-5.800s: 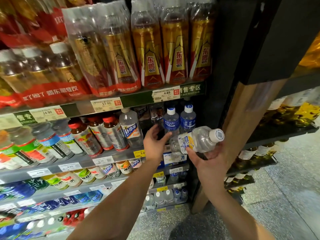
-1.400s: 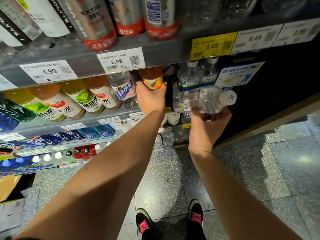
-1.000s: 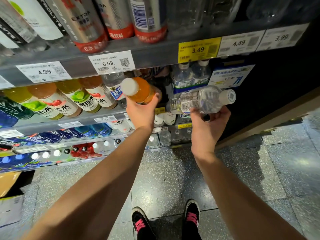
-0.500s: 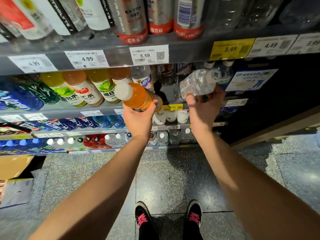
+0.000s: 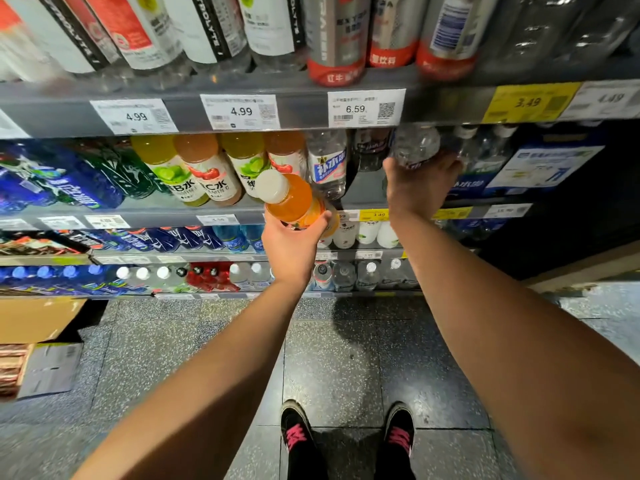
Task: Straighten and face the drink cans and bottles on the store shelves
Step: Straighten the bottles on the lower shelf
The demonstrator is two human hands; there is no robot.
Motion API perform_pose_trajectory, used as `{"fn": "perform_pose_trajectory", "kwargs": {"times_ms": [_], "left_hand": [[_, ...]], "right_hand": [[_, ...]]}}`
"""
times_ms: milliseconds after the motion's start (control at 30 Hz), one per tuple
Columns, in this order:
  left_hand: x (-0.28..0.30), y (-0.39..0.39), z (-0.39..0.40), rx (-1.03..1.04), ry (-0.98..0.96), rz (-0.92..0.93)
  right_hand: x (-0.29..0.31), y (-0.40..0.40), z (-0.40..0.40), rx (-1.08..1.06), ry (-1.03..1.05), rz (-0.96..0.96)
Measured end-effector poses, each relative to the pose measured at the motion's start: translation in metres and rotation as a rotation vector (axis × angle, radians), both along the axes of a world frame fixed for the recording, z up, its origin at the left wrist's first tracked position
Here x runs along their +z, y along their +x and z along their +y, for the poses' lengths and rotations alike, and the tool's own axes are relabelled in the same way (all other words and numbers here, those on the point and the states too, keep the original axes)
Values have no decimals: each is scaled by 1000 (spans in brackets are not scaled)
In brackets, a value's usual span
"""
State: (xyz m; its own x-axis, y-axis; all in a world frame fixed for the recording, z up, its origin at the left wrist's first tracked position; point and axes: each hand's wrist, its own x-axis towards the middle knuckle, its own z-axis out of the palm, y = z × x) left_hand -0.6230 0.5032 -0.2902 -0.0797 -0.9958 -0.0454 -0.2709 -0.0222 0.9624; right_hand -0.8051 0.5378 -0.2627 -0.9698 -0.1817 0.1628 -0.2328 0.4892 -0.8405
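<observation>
My left hand (image 5: 292,245) grips an orange drink bottle (image 5: 294,202) with a white cap, held tilted in front of the middle shelf (image 5: 166,213), clear of the row. My right hand (image 5: 420,183) holds a clear water bottle (image 5: 415,145) up inside the shelf opening, just under the upper shelf rail (image 5: 304,109). The bottle's far end is hidden in the dark of the shelf. To the left stands a row of yellow and peach juice bottles (image 5: 204,168) and a clear bottle with a blue label (image 5: 327,164).
Tall bottles line the upper shelf (image 5: 332,39). Lower shelves hold blue, red and clear bottles (image 5: 207,275). A blue sign (image 5: 540,164) hangs at the right. A cardboard box (image 5: 31,320) sits on the floor at left. My shoes (image 5: 346,438) stand on speckled floor tiles.
My right hand has pushed the clear water bottle up and further into the middle shelf. My left hand has drawn the orange bottle out of the row and holds it lower, in front.
</observation>
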Motion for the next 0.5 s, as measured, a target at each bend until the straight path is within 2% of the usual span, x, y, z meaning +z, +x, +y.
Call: {"fn": "perform_pose_trajectory", "kwargs": {"times_ms": [233, 300, 400, 500], "left_hand": [[4, 19, -13, 8, 7, 32], [4, 25, -16, 12, 19, 16], [5, 34, -20, 7, 11, 3], [6, 44, -25, -17, 14, 4]], "right_hand": [[-7, 31, 2, -32, -66, 114], [-15, 55, -2, 101, -119, 134], [-22, 82, -18, 322, -72, 65], [-18, 90, -41, 363, -77, 2]]}}
